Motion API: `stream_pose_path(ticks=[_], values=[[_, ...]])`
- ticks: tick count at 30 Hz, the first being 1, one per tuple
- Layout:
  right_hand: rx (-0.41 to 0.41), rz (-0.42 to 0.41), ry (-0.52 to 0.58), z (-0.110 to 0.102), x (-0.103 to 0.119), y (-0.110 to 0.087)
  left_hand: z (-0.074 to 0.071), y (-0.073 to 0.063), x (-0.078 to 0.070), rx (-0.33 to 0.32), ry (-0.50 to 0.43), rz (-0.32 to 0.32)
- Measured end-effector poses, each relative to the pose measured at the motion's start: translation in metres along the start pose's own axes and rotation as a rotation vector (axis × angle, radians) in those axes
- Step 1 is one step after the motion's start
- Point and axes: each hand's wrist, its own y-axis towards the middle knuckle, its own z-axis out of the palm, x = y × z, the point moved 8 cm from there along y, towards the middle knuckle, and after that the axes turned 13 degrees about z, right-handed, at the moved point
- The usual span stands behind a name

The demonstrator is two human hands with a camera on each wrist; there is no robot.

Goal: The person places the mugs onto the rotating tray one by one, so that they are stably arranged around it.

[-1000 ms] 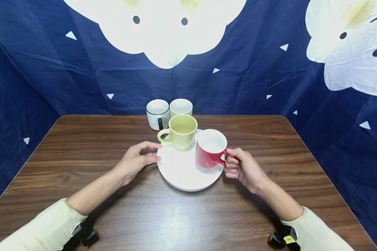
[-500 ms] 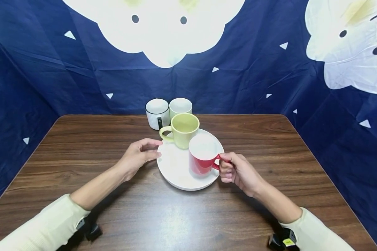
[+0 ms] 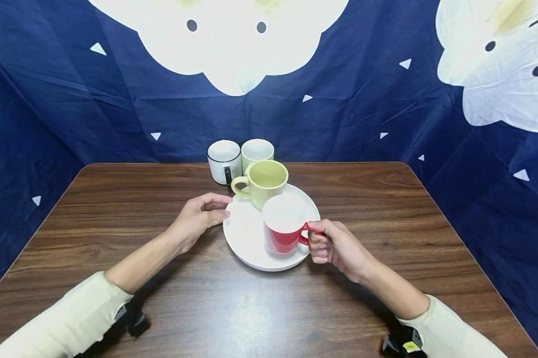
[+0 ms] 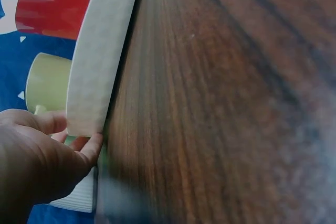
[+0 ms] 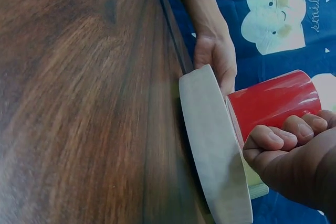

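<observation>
A round white plate [image 3: 246, 238] with a raised rim lies mid-table. My left hand [image 3: 193, 221] holds its left edge, thumb and fingers spread at the rim; in the left wrist view the left hand [image 4: 42, 156] meets the plate's side wall [image 4: 100, 61]. The red mug [image 3: 283, 238], white inside, is over the plate's front right, and my right hand [image 3: 338, 248] grips its handle [image 3: 305, 234]. Behind it on the plate is a yellow-green mug [image 3: 264, 186], handle pointing left. In the right wrist view, the red mug's base [image 5: 236, 114] is partly hidden behind the plate's wall.
Beyond the plate, near the table's back edge, stand a white ribbed mug [image 3: 220, 171] with a black handle and a pale green cup [image 3: 257, 150], partly hidden by the yellow-green mug. A blue cloth [image 3: 179, 119] hangs behind the wooden table [image 3: 117, 209].
The red mug has moved left and nearer with my right hand. The yellow-green mug has shifted right and slightly back. My left hand has slid a little away along the plate's side.
</observation>
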Motion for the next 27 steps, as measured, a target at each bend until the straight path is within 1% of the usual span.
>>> stream_pose_path(ticks=[6, 11, 21, 27], values=[[-0.012, 0.028, -0.017, 0.000, 0.000, -0.001, 0.000, 0.007, 0.002, -0.011, 0.013, 0.007], [-0.003, 0.046, -0.025, 0.004, 0.001, -0.002, 0.002, 0.011, 0.003, -0.009, 0.011, 0.015], [0.026, 0.098, -0.090, 0.016, -0.002, 0.003, 0.004, 0.013, 0.003, -0.012, 0.005, 0.015], [0.017, 0.123, -0.120, 0.020, -0.003, 0.006, 0.003, 0.013, 0.004, -0.009, 0.018, 0.018]])
